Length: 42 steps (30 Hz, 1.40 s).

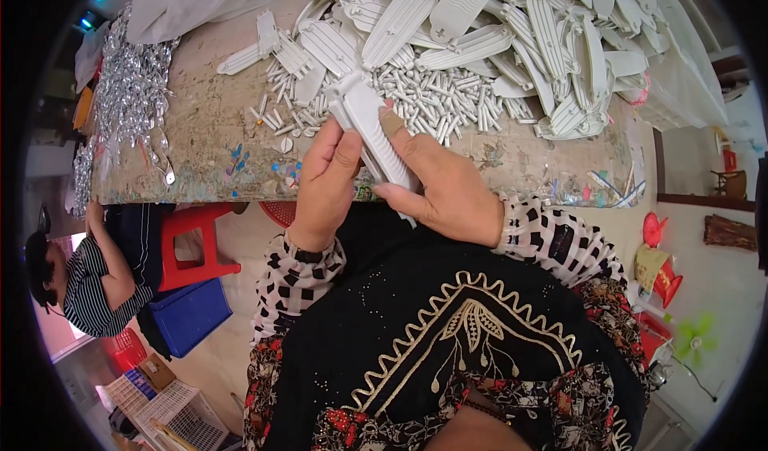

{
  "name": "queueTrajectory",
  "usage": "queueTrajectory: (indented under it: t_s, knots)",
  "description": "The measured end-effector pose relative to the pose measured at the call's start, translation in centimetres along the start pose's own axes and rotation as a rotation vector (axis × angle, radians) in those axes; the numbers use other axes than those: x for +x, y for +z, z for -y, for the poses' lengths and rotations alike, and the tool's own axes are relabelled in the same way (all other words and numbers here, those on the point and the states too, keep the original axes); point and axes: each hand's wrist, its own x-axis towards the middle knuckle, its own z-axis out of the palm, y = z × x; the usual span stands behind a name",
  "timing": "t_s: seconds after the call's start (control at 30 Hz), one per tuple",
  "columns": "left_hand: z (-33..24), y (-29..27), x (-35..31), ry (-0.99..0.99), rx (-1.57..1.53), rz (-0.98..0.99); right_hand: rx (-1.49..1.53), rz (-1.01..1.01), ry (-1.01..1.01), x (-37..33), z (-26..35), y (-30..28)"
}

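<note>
white ribbed piece (370, 119) held over a scuffed tabletop (208, 119)

long and narrow, ridged along one side, it slants above the near edge; left hand (326, 180) half-closed, thumb and fingers gripping its left side; right hand (452, 185) loosely curled, thumb and fingers against the ridges; beyond lie short pale cylindrical pegs (436, 103) and flat, grooved oblong plates (400, 23)

No lettering showing legibly, no numbers reading clearly, no labels, brands or signs standing out readably

Hands (450, 188) holding white part (366, 116), white pegs (442, 105)
</note>
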Motion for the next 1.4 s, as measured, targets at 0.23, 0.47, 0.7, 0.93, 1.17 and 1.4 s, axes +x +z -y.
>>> queueTrajectory:
  t_s: [0.23,0.47,0.7,0.93,1.17,1.4]
  knots:
    - [-0.2,0.6,-0.5,0.036,0.108,0.037,-0.175,-0.030,-0.173,0.1,0.0,-0.7]
    - [-1.1,-1.1,-2.1,-0.042,0.548,0.146,-0.113,-0.187,-0.422,3.7,1.1,-5.1]
    - [-1.7,-1.4,-3.5,-0.143,0.671,0.187,-0.047,0.133,-0.439,4.3,1.6,-4.0]
    - [-1.6,-4.3,-5.6,-0.165,0.691,0.129,0.027,0.130,-0.451,5.8,0.4,0.4]
    - [-1.1,-7.5,-8.0,-0.108,0.708,-0.045,0.223,0.332,-0.301,8.6,-0.1,4.3]
    - [-0.5,-11.1,-8.8,-0.210,0.766,-0.290,0.014,0.317,-0.245,17.6,-1.8,8.4]
